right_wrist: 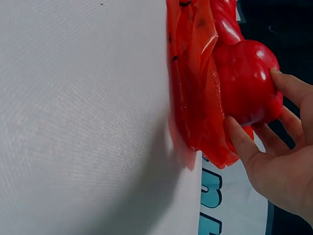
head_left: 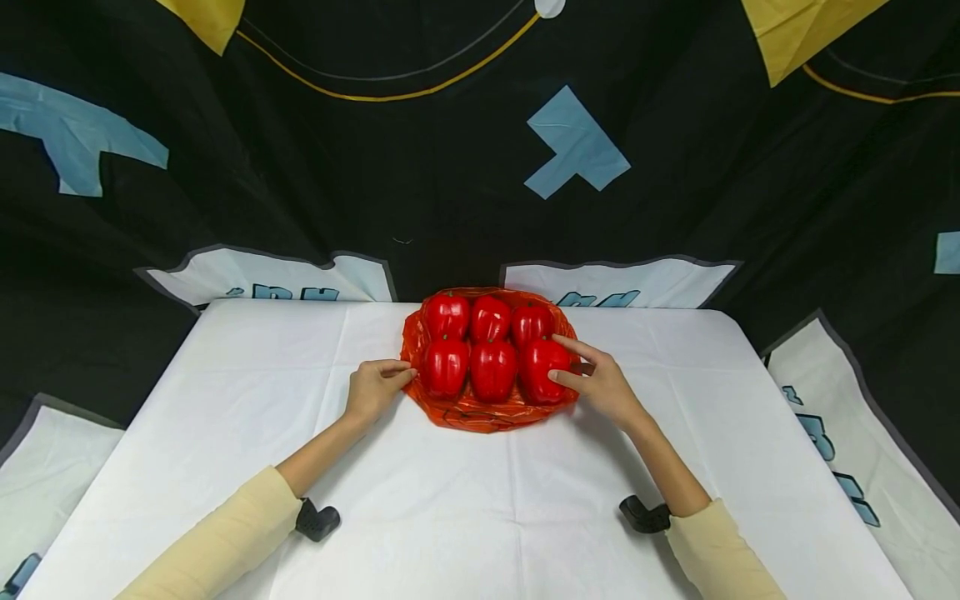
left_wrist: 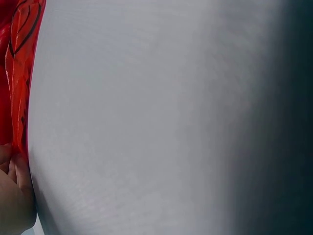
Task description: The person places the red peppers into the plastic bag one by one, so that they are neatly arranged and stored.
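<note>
Several glossy red bell peppers sit in two rows in an orange-red plastic bag (head_left: 480, 420), its edge rolled low around them. At the bag's left side my left hand (head_left: 372, 390) pinches the rim between thumb and fingers; the left wrist view catches the hand (left_wrist: 15, 200) at its lower left corner, against the bag (left_wrist: 20, 93). My right hand (head_left: 611, 387) holds the front right bell pepper (head_left: 542, 372), thumb and fingers spread around its right side. Up close in the right wrist view, the fingertips touch that pepper (right_wrist: 247, 83) above the bag's edge (right_wrist: 195, 63).
A white cloth covers the table (head_left: 435, 517), and the bag lies near its far edge. Behind hangs a black cloth (head_left: 360, 175) with blue, yellow and white shapes. A dark wrist device (head_left: 318, 520) is strapped at each sleeve.
</note>
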{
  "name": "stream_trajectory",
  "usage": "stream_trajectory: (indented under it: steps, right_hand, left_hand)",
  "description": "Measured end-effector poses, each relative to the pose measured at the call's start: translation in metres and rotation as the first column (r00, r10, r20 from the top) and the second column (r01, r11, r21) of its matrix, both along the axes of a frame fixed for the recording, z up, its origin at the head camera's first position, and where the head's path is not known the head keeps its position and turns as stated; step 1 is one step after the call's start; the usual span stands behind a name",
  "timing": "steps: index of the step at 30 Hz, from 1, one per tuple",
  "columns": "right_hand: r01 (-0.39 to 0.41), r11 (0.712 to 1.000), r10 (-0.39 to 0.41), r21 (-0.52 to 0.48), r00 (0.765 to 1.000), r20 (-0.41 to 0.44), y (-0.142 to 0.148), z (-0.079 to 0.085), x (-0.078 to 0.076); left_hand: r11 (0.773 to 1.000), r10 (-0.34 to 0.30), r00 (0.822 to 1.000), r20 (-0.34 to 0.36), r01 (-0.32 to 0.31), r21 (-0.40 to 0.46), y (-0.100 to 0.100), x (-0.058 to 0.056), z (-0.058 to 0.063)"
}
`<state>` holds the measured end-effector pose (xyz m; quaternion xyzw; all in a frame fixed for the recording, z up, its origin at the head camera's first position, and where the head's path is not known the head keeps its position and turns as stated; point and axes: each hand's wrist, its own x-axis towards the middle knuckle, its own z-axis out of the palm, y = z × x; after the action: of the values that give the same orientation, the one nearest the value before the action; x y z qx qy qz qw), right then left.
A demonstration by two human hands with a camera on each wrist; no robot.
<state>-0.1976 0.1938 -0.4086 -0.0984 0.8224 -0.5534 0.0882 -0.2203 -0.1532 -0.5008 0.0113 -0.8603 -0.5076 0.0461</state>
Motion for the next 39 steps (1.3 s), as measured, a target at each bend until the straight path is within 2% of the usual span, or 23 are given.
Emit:
stream_trajectory:
  steps: [23,31,39]
  right_hand:
    - [0.009,0.998,-0.008,0.059,1.0,-0.015,0.0,-0.009,-0.002]
    - [0.025,0.998,-0.025,0.061,1.0,-0.011,0.01,-0.043,-0.018]
    - [0.028,0.998,-0.027,0.062,0.999,-0.024,0.01,-0.047,-0.017]
  left_hand:
    - [1.0,0.007,1.0,0.008,-0.007,0.001,0.0,0.0,0.001]
    - [1.0,0.008,1.0,0.008,-0.008,0.003,0.001,0.001,0.002]
    - [1.0,0.008,1.0,0.019,-0.008,0.008,0.001,0.001,0.002]
